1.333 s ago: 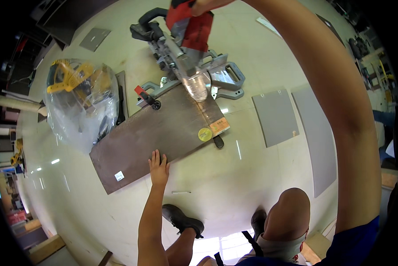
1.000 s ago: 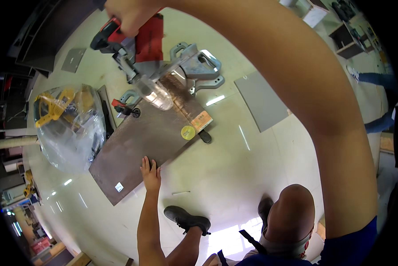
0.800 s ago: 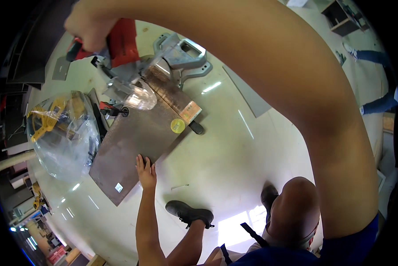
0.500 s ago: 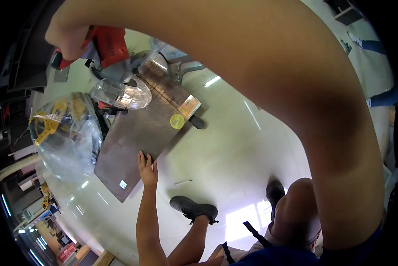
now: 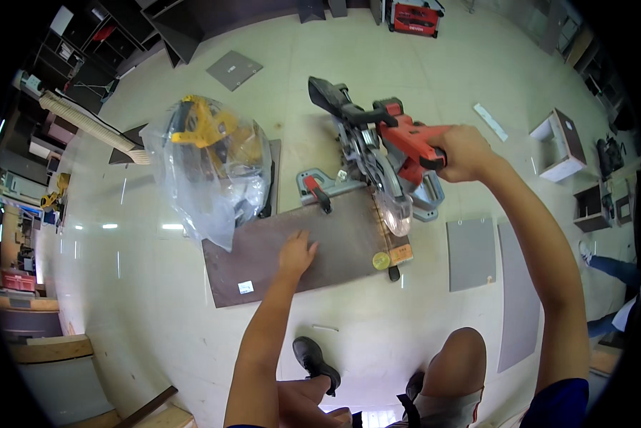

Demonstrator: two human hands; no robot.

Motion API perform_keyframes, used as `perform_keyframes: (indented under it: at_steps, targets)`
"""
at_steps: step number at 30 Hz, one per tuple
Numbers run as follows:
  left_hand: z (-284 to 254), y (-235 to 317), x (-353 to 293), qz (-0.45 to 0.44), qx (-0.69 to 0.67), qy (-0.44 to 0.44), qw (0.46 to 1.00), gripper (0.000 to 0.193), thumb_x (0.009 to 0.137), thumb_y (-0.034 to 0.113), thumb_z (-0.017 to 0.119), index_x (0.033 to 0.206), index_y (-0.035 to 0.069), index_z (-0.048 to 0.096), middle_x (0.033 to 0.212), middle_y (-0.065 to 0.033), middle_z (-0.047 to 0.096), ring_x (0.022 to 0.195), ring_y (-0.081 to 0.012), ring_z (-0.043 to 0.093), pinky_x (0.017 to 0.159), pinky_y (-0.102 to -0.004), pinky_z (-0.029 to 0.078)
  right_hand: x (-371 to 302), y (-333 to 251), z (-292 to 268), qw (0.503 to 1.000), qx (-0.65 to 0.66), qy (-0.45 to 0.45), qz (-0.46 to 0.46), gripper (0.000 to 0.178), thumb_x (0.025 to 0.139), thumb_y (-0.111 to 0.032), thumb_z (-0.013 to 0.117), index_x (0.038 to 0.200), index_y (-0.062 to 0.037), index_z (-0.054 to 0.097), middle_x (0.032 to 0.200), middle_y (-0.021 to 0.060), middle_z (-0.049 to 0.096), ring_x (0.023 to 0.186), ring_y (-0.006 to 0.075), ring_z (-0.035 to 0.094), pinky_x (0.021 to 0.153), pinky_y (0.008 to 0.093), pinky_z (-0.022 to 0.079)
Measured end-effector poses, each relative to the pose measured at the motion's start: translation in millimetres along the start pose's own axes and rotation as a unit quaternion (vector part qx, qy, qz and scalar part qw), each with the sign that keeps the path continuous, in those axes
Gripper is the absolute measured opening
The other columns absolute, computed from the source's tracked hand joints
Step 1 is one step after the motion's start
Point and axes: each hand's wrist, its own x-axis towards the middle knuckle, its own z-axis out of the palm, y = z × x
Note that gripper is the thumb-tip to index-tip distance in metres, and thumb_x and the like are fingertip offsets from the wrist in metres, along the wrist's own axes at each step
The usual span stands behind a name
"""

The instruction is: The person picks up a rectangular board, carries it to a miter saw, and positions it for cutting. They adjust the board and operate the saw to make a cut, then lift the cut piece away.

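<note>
My right hand [image 5: 461, 153] is wrapped round the rear handle of a red and black mitre saw [image 5: 409, 139]. The saw's clear blade guard [image 5: 397, 214] hangs over the right part of a brown board [image 5: 334, 242], close to a line across it. My left hand [image 5: 297, 253] rests on the board's face, left of the saw, with the thumb apart from the other fingers. A red-handled clamp [image 5: 317, 192] stands at the board's far edge. Near the right end sit a round yellow disc [image 5: 382, 261] and an orange label [image 5: 401, 254].
A yellow machine [image 5: 210, 128] under a clear plastic bag stands beyond the board's left end. Grey panels [image 5: 470, 255] lie on the floor at right, near a white open box [image 5: 559, 146]. A red case [image 5: 414, 18] is at the back. Another person's legs [image 5: 609, 267] show at far right.
The view has turned, bringing the saw and my right hand towards the upper right. My right arm no longer covers the top. My left hand lies farther in from the board's near edge.
</note>
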Motion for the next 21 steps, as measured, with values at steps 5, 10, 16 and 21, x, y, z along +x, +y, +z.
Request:
perform_keyframes:
  at_steps: [5,10,16,21]
  targets:
    - [-13,34,84,0.112,-0.073,0.124,0.983,0.049,0.081,0.028,0.074,0.121,0.006,0.057,0.122,-0.0172,0.058,0.113,-0.0361,0.056,0.095,-0.0448,0.047,33,25,-32,1.000,-0.012,-0.008,-0.013,0.018,0.059,-0.021,0.066,0.073,-0.0095,0.064,0.069,0.0175,0.064,0.072,0.0419,0.061,0.064,0.0508,0.049]
    - [4,22,131,0.092,-0.059,0.135,0.985,0.053,0.082,0.035,0.073,0.120,0.004,0.056,0.122,-0.0184,0.057,0.114,-0.0366,0.055,0.097,-0.0446,0.046,51,23,-43,0.999,0.029,0.006,-0.037,0.017,0.054,-0.013,0.064,0.069,-0.0033,0.064,0.062,0.0185,0.060,0.064,0.0410,0.057,0.060,0.0474,0.046]
    - [37,12,135,0.080,-0.068,0.149,0.983,0.052,0.089,0.039,0.066,0.118,-0.003,0.058,0.126,-0.0230,0.059,0.122,-0.0387,0.052,0.103,-0.0434,0.042,69,31,-32,0.997,0.045,0.027,-0.048,0.018,0.052,-0.011,0.064,0.067,-0.0012,0.062,0.061,0.0194,0.056,0.062,0.0406,0.055,0.058,0.0457,0.044]
    - [38,-42,171,-0.066,-0.267,0.154,0.949,0.056,0.092,0.042,0.062,0.120,-0.007,0.059,0.115,-0.0242,0.066,0.106,-0.0386,0.063,0.093,-0.0436,0.048,94,43,-27,0.995,0.053,0.061,-0.057,0.018,0.051,-0.009,0.064,0.065,0.0011,0.057,0.059,0.0187,0.052,0.057,0.0378,0.049,0.056,0.0420,0.041]
